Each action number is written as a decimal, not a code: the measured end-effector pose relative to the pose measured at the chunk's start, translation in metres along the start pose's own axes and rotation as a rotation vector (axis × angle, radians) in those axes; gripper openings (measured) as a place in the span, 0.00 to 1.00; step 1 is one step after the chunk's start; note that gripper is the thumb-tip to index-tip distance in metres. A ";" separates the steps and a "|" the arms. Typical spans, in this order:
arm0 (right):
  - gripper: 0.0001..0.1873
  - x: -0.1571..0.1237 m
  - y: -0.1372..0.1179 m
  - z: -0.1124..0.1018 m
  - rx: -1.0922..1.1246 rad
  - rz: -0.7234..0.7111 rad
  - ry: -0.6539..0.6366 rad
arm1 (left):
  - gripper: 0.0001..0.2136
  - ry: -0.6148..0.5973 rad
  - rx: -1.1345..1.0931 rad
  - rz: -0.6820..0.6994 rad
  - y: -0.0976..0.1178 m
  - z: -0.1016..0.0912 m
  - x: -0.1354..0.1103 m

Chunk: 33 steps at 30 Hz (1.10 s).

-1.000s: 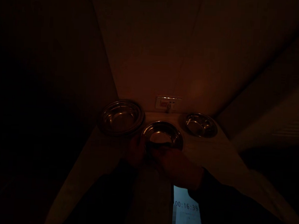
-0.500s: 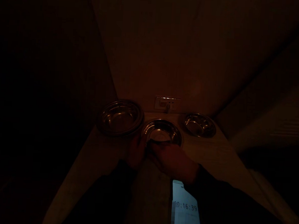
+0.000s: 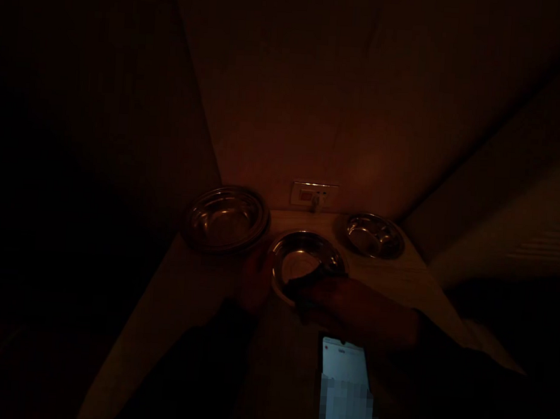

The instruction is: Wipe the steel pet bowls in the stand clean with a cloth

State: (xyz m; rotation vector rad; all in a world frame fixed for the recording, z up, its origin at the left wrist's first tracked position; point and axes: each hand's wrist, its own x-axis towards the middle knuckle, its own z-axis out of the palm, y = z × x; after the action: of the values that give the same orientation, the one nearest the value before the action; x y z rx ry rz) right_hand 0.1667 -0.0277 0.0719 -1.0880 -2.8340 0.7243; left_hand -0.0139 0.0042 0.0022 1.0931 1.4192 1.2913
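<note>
In dim light, a round metal dish (image 3: pixel 298 261) with a wide rim sits mid-table, tipped slightly. At its left rim is my left hand (image 3: pixel 255 282), its thumb side against the edge; the shadow hides most of its fingers. My right hand (image 3: pixel 345 300) presses a dark cloth (image 3: pixel 311 282) onto the front right part of the dish, with the fingers closed over it. Left of this dish lie stacked larger metal bowls (image 3: pixel 224 225). A metal plate with compartments (image 3: pixel 373 235) rests at the back right.
A lit phone (image 3: pixel 346 365) lies on the wooden table (image 3: pixel 408 287) near me, below my right forearm. A wall socket (image 3: pixel 315 194) with a plug in it is behind the dishes. Walls stand close at the back and sides.
My right hand has shifted right with the cloth, showing more of the dish. The dish has come slightly nearer and to the right. My left hand stays at the rim.
</note>
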 end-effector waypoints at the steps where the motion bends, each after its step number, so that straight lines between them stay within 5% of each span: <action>1: 0.16 0.003 -0.004 0.003 -0.007 0.009 -0.006 | 0.15 0.018 -0.010 -0.010 0.001 0.001 0.000; 12: 0.19 0.024 -0.020 0.020 -0.128 0.183 0.111 | 0.18 -0.035 0.126 0.103 0.000 0.005 -0.008; 22: 0.17 -0.009 0.010 0.007 -0.138 -0.024 0.064 | 0.17 0.001 -0.003 0.021 0.002 -0.001 -0.002; 33: 0.17 0.023 -0.017 0.026 -0.161 0.171 0.137 | 0.17 -0.014 0.106 0.065 0.002 0.008 -0.010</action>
State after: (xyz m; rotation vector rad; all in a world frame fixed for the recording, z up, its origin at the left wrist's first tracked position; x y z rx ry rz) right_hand 0.1336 -0.0350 0.0523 -1.3600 -2.7462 0.4144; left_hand -0.0041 -0.0041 0.0048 1.2257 1.4659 1.2637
